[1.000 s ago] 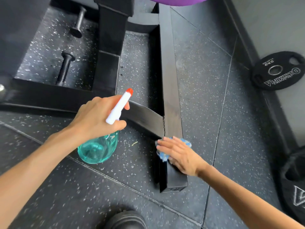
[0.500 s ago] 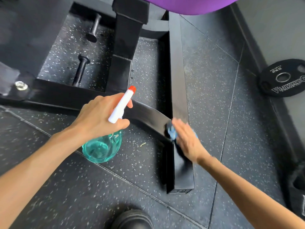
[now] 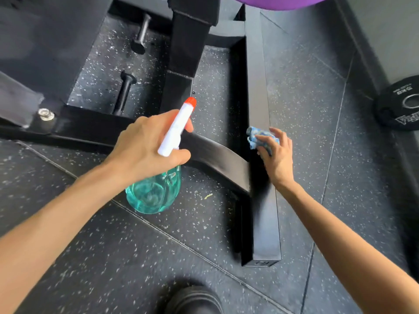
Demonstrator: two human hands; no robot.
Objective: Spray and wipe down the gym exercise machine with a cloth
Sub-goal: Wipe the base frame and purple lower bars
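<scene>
The black steel base of the gym machine lies on the floor: a long rail (image 3: 260,105) runs away from me and a cross bar (image 3: 217,159) joins it from the left. My left hand (image 3: 145,146) grips a spray bottle (image 3: 156,191) with a teal body, white head and red nozzle, held above the cross bar. My right hand (image 3: 276,155) is closed on a crumpled blue cloth (image 3: 260,138) and presses it on top of the long rail, just beyond the joint.
Speckled rubber floor tiles surround the frame. A black weight plate (image 3: 401,105) leans at the right wall. Two black pegs (image 3: 124,91) stand inside the frame at left. A purple pad (image 3: 278,2) is overhead. My black shoe (image 3: 192,300) shows at the bottom edge.
My right hand has slid the cloth along the long rail away from me, from near its close end to past the joint. The left hand keeps the bottle almost still.
</scene>
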